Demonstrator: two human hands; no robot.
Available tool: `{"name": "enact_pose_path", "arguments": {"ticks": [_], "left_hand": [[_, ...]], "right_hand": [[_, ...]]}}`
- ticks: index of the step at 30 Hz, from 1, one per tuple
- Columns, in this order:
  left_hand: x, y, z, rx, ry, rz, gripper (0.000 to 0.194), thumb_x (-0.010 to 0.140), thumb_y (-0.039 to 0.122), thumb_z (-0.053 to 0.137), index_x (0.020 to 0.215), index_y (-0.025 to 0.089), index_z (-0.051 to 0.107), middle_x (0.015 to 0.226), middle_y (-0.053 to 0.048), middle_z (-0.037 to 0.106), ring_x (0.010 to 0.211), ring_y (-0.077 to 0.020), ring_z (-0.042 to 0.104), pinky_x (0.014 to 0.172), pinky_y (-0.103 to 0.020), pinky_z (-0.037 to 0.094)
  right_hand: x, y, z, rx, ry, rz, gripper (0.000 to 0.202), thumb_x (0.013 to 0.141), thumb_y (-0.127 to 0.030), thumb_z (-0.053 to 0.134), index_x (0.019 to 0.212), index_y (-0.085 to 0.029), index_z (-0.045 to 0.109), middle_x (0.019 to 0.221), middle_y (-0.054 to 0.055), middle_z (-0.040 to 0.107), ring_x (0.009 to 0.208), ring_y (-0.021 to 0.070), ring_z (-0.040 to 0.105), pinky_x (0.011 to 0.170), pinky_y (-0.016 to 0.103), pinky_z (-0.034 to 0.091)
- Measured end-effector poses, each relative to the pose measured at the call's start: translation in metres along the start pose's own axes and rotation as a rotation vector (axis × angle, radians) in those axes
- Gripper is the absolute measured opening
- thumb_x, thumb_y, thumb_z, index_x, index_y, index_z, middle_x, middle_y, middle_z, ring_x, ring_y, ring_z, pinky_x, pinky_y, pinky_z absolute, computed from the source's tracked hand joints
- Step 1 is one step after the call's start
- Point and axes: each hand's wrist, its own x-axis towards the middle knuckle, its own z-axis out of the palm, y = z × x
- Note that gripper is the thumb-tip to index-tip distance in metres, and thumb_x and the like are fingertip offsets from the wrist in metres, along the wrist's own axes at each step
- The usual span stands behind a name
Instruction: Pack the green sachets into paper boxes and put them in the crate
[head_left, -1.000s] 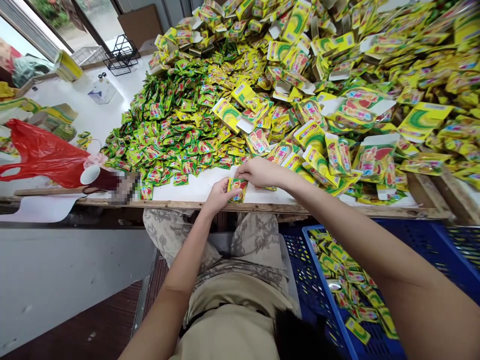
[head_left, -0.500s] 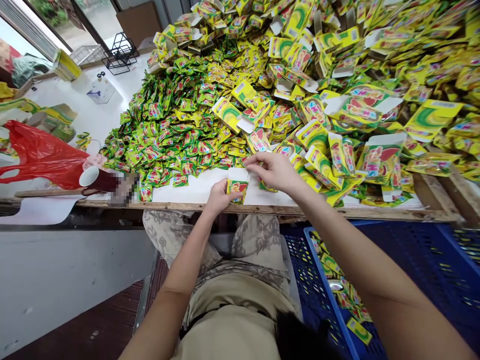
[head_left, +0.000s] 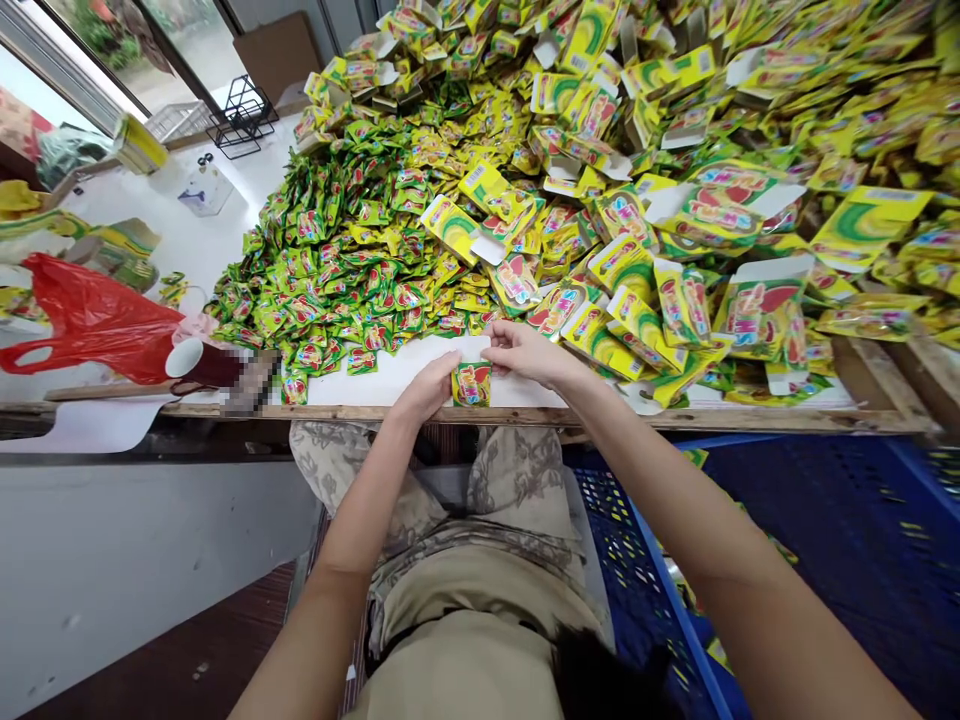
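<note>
Close to the table's front edge, a small yellow-green candy box (head_left: pixel 472 386) with a watermelon print stands between my hands, its white top flap up. My left hand (head_left: pixel 427 390) is closed on the box's left side, thumb near the top. From the right, my right hand (head_left: pixel 525 356) pinches at the box's upper right edge by the flap; its fingertips are partly hidden. Just beyond lies a heap of small green candy packets (head_left: pixel 337 270). To the right, yellow candy boxes (head_left: pixel 626 270), several with open flaps, are piled up.
A wooden rim (head_left: pixel 720 420) runs along the table front. Left stand a dark red cup (head_left: pixel 214 365) and a red plastic bag (head_left: pixel 112 320). A black wire rack (head_left: pixel 244 115) is at the back. Blue crates (head_left: pixel 810 530) sit below right.
My right hand has lowered and come in to the box's upper right edge. My left hand has shifted slightly left and up along the box, still holding it.
</note>
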Motion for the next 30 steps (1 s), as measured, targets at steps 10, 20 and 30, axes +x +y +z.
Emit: {"name": "enact_pose_path", "arguments": {"ticks": [10, 20, 30], "left_hand": [[0.01, 0.011, -0.009, 0.344, 0.186, 0.321, 0.021, 0.066, 0.029, 0.077, 0.076, 0.015, 0.065, 0.077, -0.001, 0.068, 0.078, -0.0144, 0.064, 0.086, -0.033, 0.048], [-0.002, 0.006, -0.011, 0.563, 0.198, 0.415, 0.034, 0.063, 0.041, 0.078, 0.084, 0.016, 0.069, 0.086, -0.005, 0.071, 0.08, -0.0164, 0.065, 0.08, -0.034, 0.052], [0.004, 0.013, -0.001, 0.524, 0.254, 0.443, 0.029, 0.065, 0.04, 0.077, 0.074, 0.015, 0.066, 0.075, -0.002, 0.068, 0.071, -0.0132, 0.061, 0.072, -0.029, 0.05]], "right_hand": [[-0.011, 0.018, -0.002, -0.428, 0.178, -0.521, 0.014, 0.081, -0.031, 0.061, 0.084, -0.02, 0.069, 0.091, 0.006, 0.071, 0.083, 0.0189, 0.063, 0.075, 0.033, 0.05], [-0.016, 0.024, 0.005, -0.392, 0.157, -0.462, 0.019, 0.08, -0.041, 0.064, 0.085, -0.023, 0.067, 0.087, 0.005, 0.07, 0.079, 0.0188, 0.065, 0.077, 0.035, 0.054], [-0.005, 0.02, 0.005, -0.208, 0.212, -0.289, 0.031, 0.075, -0.047, 0.067, 0.082, -0.017, 0.067, 0.078, 0.005, 0.069, 0.068, 0.0163, 0.063, 0.068, 0.031, 0.053]]}}
